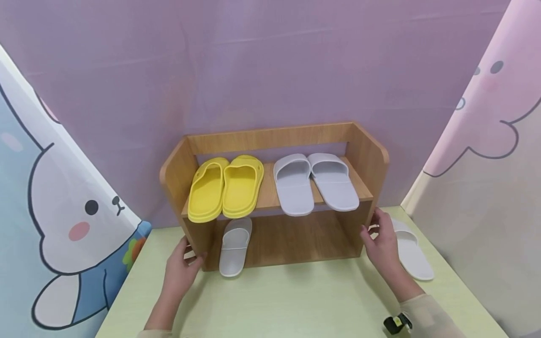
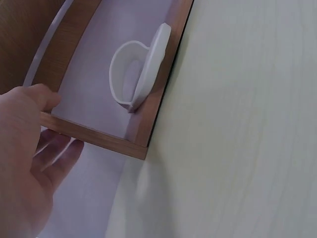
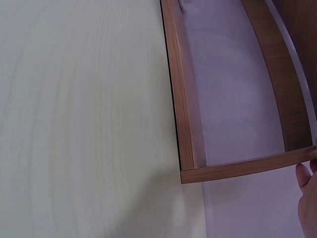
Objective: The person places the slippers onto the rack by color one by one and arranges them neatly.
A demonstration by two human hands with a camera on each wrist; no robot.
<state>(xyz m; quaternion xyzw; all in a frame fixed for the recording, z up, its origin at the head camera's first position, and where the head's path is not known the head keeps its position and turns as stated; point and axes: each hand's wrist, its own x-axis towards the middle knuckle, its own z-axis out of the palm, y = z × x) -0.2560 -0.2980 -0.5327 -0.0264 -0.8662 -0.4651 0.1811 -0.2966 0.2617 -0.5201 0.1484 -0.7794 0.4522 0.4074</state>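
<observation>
A two-tier wooden shoe rack [image 1: 270, 142] stands against the back curtain. My left hand [image 1: 181, 272] grips the front edge of its left side panel, thumb inside and fingers outside in the left wrist view. The opposite side panel is held low down by my right hand [image 1: 382, 241], only partly visible in the right wrist view. On the upper shelf sit a pair of yellow slippers [image 1: 243, 195] at left and two pale grey slides [image 1: 297, 190] at right. One white slide [image 1: 234, 253] lies on the lower shelf, near the left panel, its toe overhanging the front edge.
Another white slide [image 1: 416, 258] lies on the table [image 1: 279, 300] to the right of the rack, partly behind my right hand. Curtains with cartoon figures [image 1: 67, 211] close in both sides. A small black object [image 1: 397, 323] shows at my right sleeve.
</observation>
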